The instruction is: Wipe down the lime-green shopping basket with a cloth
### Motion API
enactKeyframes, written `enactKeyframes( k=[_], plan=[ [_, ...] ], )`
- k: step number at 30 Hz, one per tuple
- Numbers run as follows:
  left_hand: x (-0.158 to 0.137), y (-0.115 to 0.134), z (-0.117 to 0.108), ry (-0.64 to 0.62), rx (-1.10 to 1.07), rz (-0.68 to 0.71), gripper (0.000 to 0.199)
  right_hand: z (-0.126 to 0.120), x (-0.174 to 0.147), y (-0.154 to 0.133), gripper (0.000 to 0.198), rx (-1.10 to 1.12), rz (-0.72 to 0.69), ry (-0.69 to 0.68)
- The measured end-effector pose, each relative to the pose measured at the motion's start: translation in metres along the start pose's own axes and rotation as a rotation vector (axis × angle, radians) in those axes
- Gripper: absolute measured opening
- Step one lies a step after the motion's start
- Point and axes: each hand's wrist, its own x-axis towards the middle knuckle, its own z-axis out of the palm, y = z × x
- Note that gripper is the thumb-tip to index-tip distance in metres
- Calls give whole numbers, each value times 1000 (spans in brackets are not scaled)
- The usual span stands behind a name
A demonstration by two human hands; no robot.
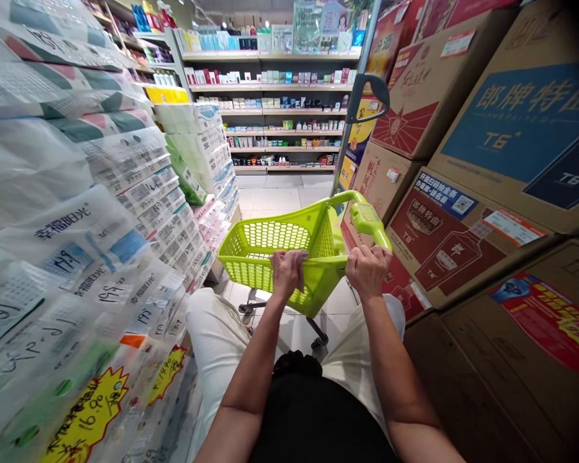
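Note:
In front of my knees stands a lime-green shopping cart with a perforated basket; no goods show inside the part I see. My right hand is closed around the near end of the cart's handle. At the basket's near side rim, my left hand is closed on a small greyish cloth, its folds hanging by the fingers. Whether those fingers also grip the rim, I cannot tell. Dark wheel legs show below the basket.
Stacked tissue packs rise close on the left, with yellow price tags. Piled cartons wall off the right side. A grey upright handle stands beyond the cart. Tiled floor leads to stocked shelves at the back.

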Motion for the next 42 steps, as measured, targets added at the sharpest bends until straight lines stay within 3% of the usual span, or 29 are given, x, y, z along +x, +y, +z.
enactKeyframes(
  k=[2,4,10,17,22,24,31,37,42],
  plan=[
    [5,-16,-7,116,9,-123,25,2,0,0,32,11,18,16],
    [4,-18,-6,184,-1,-160,24,4,0,0,34,19,45,31],
    [-16,18,22,66,-7,144,31,7,0,5,31,51,63,17],
    [1,-26,-9,266,125,-180,24,7,-1,4,31,41,49,22],
    [-11,0,11,142,101,-13,28,8,-2,1,33,65,73,21],
    [-13,2,10,115,115,-26,29,8,-2,3,32,65,77,21],
    [3,-50,-31,281,197,-380,23,14,-2,10,26,100,91,16],
    [-1,-46,-18,223,81,-327,21,20,-3,13,27,86,112,54],
    [28,-94,-69,338,114,-561,20,23,-4,18,27,83,70,48]
  ],
)
